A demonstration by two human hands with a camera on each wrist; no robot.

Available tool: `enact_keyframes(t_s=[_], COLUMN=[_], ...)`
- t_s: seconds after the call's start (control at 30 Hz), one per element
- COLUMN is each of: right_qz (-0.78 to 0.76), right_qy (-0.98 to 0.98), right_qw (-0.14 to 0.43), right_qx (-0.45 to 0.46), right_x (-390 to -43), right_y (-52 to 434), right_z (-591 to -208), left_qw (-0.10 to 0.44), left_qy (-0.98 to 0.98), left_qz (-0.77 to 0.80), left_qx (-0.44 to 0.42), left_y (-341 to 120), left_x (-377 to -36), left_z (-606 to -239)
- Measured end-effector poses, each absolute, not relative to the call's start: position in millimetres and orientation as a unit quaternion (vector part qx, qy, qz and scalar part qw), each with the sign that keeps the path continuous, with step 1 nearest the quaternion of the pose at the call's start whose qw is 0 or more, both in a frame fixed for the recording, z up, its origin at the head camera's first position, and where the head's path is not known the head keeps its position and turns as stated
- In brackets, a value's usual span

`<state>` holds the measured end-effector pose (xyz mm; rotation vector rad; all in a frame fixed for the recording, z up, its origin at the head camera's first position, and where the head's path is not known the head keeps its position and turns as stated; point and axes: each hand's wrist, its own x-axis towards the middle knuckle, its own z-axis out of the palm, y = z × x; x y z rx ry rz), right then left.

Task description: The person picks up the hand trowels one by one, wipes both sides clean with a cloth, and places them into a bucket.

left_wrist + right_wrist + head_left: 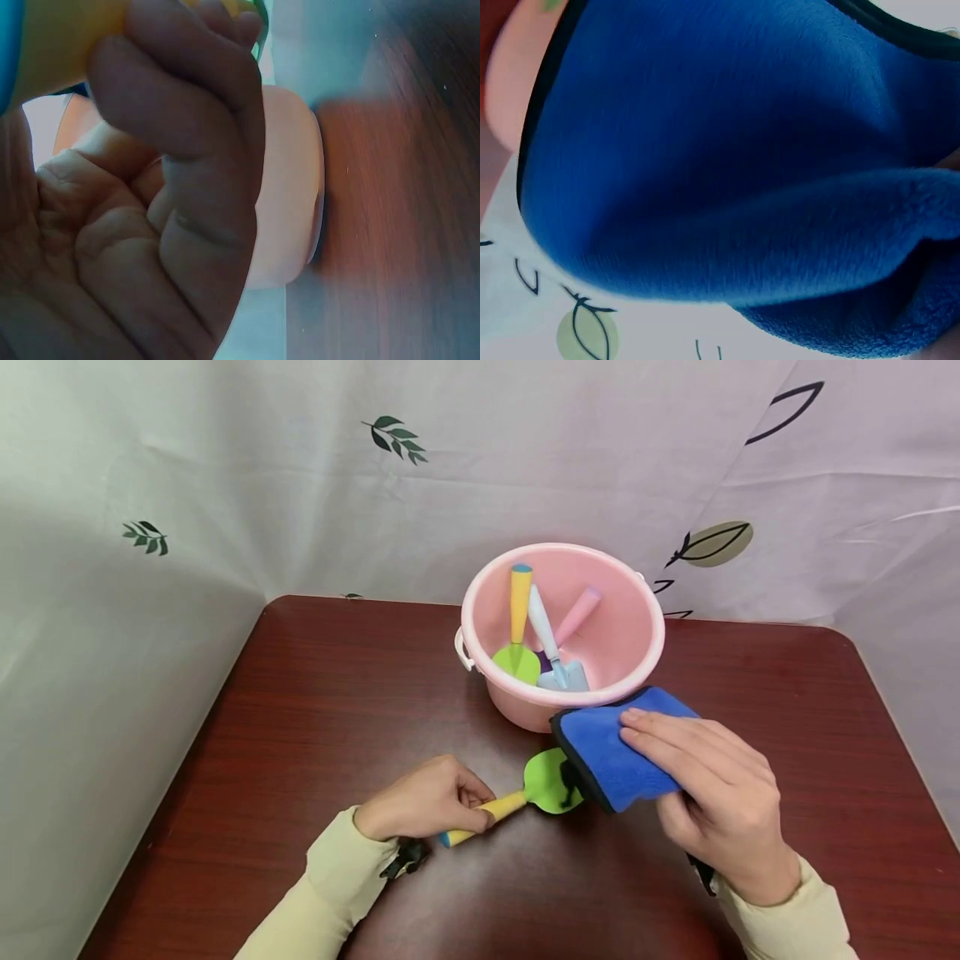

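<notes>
My left hand (429,797) pinches the yellow handle of a toy shovel (542,777) just over the table, its blue end pointing toward me. A black smear (567,789) marks the shovel's green blade. In my right hand (723,797) is a folded blue cloth (630,756) with black edging, held over the right side of the blade and partly hiding it. Curled fingers and the yellow handle (64,45) fill much of the left wrist view. The cloth (720,112) covers most of the right wrist view; the fingers are largely hidden there.
Behind the hands stands a pink bucket (626,639). Inside it lean a yellow-handled green shovel (520,606), a light blue shovel (543,622) and a pink-handled tool (579,614). The reddish-brown table (300,718) meets a pale leaf-printed curtain (300,468).
</notes>
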<state>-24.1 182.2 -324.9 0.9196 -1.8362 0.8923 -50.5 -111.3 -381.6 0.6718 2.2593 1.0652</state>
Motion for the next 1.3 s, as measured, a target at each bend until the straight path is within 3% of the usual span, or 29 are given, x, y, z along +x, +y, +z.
enact_keyframes(t_s=[0.23, 0.43, 0.7, 1.0, 1.3], right_qz=[0.36, 0.292, 0.246, 0.212, 0.222], right_qy=[-0.712, -0.714, -0.745, -0.813, -0.828], right_qw=[0.451, 0.431, 0.331, 0.167, 0.137], right_qx=[0.4, 0.469, 0.524, 0.515, 0.496], right_x=[-28.1, -28.2, -17.7, -7.8, -6.0], right_y=[162.9, 148.6, 148.6, 154.7, 157.6], right_z=[-318.8, -326.0, -348.0, -370.4, -378.3], left_qw=[0.286, 0.287, 0.276, 0.264, 0.256], left_qy=[0.836, 0.826, 0.826, 0.836, 0.838], left_qz=[0.395, 0.408, 0.421, 0.412, 0.406], left_qx=[0.251, 0.261, 0.253, 0.247, 0.26], left_y=[-97.4, -93.5, -101.9, -110.7, -114.9], left_x=[-51.1, -54.5, -58.1, -61.4, -63.9], left_z=[-385.2, -384.0, -378.5, -371.0, -369.2])
